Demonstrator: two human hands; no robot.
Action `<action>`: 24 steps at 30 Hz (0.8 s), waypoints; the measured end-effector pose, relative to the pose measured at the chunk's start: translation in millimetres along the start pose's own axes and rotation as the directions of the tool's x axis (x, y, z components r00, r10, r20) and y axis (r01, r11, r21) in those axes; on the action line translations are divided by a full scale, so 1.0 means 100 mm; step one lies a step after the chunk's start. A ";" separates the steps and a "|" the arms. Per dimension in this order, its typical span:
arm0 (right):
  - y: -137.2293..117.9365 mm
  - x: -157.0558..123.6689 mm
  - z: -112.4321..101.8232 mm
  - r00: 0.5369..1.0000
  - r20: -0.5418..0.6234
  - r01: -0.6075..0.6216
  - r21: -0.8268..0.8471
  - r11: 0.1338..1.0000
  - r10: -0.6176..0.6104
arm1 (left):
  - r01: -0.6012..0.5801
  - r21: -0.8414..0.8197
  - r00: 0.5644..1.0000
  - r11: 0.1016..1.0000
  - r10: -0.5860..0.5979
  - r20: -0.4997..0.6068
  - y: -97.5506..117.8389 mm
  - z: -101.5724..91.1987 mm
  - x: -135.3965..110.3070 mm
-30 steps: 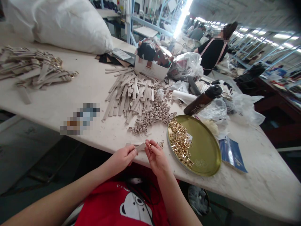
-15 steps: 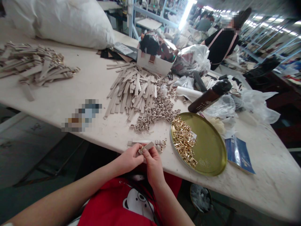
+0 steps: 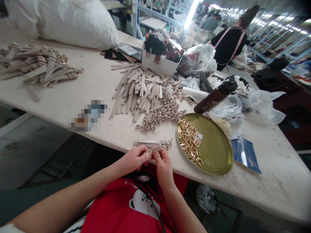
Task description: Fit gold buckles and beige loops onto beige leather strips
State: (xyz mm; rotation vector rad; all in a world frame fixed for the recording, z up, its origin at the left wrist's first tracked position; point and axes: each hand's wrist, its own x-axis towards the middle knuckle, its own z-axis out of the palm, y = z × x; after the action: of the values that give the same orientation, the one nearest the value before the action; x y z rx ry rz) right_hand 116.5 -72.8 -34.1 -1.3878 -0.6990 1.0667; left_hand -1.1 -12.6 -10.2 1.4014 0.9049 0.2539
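My left hand (image 3: 133, 159) and my right hand (image 3: 163, 165) meet at the table's near edge, both pinched on one short beige strap (image 3: 154, 149) with a small gold buckle at its end. Just beyond my fingers lie a few finished straps with buckles (image 3: 152, 142). A round gold tray (image 3: 213, 152) to the right holds a heap of gold buckles (image 3: 190, 141). Further back are a pile of beige straps (image 3: 138, 91) and a scatter of small beige loops (image 3: 162, 113).
A second heap of straps (image 3: 36, 66) lies at far left, a big white sack (image 3: 65, 21) behind it. A dark bottle (image 3: 215, 95), plastic bags (image 3: 252, 100), a white box (image 3: 157, 64) and a blue booklet (image 3: 246, 155) crowd the right. A person in black works beyond.
My hands came together over the strap and shifted slightly toward the table edge; the right hand, which held a buckle apart from the strap, now pinches the strap's end with the left.
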 end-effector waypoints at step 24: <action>-0.15 0.03 -0.11 0.989 0.068 0.142 -0.190 0.972 -0.131 | 0.020 0.053 0.997 0.998 -0.024 0.077 0.08 -0.08 0.08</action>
State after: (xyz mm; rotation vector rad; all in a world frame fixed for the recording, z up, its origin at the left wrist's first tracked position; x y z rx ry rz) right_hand 130.2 -72.3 -20.9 -1.4575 -0.9462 0.9500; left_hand 1.4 0.5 -5.8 1.4385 0.8673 0.1587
